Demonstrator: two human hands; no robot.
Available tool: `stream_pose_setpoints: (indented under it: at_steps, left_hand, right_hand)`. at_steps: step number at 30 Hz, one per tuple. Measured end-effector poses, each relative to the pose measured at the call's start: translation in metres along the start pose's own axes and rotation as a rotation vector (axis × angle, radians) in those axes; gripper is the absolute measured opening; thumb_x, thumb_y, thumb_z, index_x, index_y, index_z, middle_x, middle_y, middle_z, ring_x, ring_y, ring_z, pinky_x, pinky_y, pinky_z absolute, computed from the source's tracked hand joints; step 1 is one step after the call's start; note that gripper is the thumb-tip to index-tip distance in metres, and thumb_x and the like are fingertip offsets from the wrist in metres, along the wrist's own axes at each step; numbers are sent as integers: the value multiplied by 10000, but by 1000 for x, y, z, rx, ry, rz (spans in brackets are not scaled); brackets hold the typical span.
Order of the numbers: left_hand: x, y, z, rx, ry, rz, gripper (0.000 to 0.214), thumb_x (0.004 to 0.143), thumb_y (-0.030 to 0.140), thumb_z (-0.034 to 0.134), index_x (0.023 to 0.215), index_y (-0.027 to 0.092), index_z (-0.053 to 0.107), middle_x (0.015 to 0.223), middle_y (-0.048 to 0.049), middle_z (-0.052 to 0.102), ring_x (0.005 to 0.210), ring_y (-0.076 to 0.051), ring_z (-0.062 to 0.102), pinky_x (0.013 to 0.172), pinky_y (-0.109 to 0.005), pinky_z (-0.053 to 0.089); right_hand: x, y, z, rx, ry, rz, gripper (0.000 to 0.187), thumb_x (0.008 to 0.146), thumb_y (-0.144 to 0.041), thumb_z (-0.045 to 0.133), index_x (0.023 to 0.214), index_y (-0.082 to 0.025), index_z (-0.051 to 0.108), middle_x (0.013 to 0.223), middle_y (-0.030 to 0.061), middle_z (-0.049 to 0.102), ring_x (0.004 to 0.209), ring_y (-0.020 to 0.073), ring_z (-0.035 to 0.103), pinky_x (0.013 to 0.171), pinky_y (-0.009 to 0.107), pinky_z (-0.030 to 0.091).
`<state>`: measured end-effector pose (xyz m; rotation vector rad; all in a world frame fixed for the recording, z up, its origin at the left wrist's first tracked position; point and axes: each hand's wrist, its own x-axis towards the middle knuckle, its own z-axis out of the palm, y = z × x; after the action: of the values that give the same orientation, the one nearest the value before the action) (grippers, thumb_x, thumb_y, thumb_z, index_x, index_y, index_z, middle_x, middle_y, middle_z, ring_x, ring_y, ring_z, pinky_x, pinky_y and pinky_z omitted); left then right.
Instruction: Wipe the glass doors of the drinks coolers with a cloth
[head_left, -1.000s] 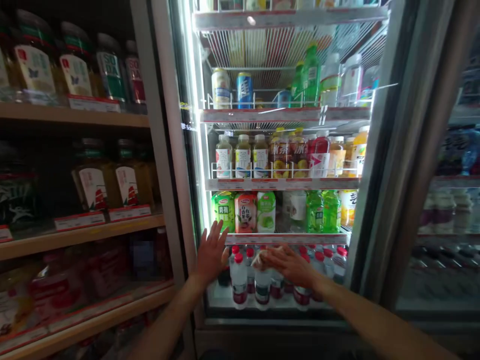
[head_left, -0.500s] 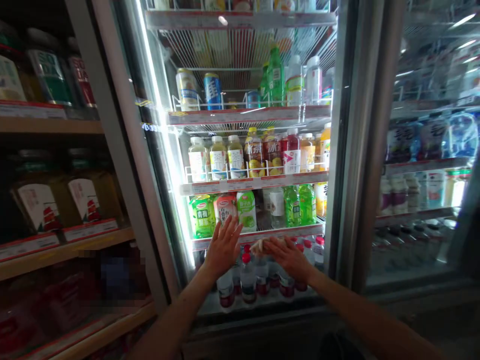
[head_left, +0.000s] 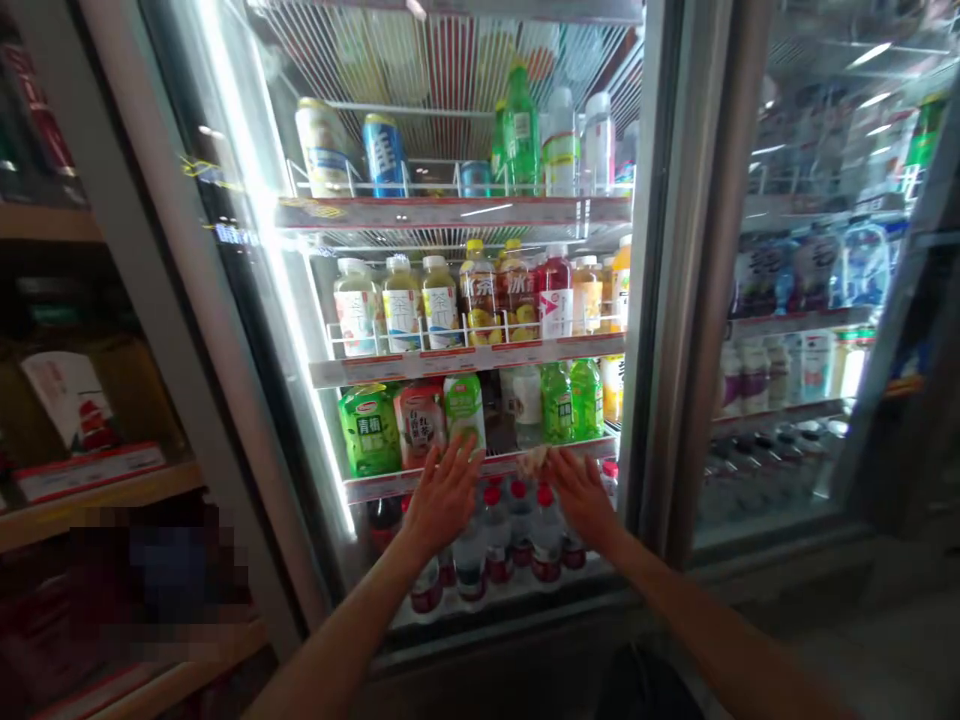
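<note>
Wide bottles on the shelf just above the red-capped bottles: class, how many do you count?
3, side by side at the shelf's left end: green bottle, pink bottle, pale green bottle. More may hide behind.

Location: a shop. A lit glass-door drinks cooler [head_left: 660, 300] holds rows of bottles [head_left: 405, 310] and cans [head_left: 384, 152] on wire shelves fitted with price strips [head_left: 450, 362]. Wooden shelves [head_left: 67, 500] of jars stand alongside.

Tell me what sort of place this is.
Most likely a convenience store: a lit glass-door drinks cooler, rows of bottled drinks facing out, red price strips along the shelf edges, and more stocked shelves to the left.
</note>
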<state>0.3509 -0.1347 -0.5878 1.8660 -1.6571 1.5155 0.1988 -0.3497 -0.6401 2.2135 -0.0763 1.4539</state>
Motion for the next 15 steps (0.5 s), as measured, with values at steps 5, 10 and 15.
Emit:
stream_pose_setpoints:
  at_steps: [5, 10, 15]
  left_hand:
    - [5, 1, 4, 0, -6, -6, 469, 851, 232, 462, 1313, 150, 445, 1416, -105, 416, 1406, -225, 152, 1158, -453, 104]
    - [14, 12, 5, -18, -9, -14, 472, 848, 231, 461, 1312, 145, 446, 1422, -109, 407, 1402, -234, 178, 1156, -454, 103]
    - [0, 20, 9, -29, -4, -8, 472, 817, 235, 505, 1282, 156, 482, 1409, -97, 429, 1397, -225, 200, 1166, -432, 72]
  right_hand:
    - [14, 35, 1, -41, 48, 53, 467, 849, -95, 382, 1288, -213, 489, 1359, 69, 492, 1383, 178, 244, 1135, 449, 163]
    - [61, 99, 1, -112, 238, 445, 501, 895, -216, 331, 1390, -143, 353, 1428, 157, 379, 1380, 240, 238, 1090, 489, 237]
    - [-26, 69, 7, -119, 142, 460, 544, 873, -174, 311, 1416, -142, 289, 1412, 188, 369, 1324, 288, 325, 1000, 488, 370]
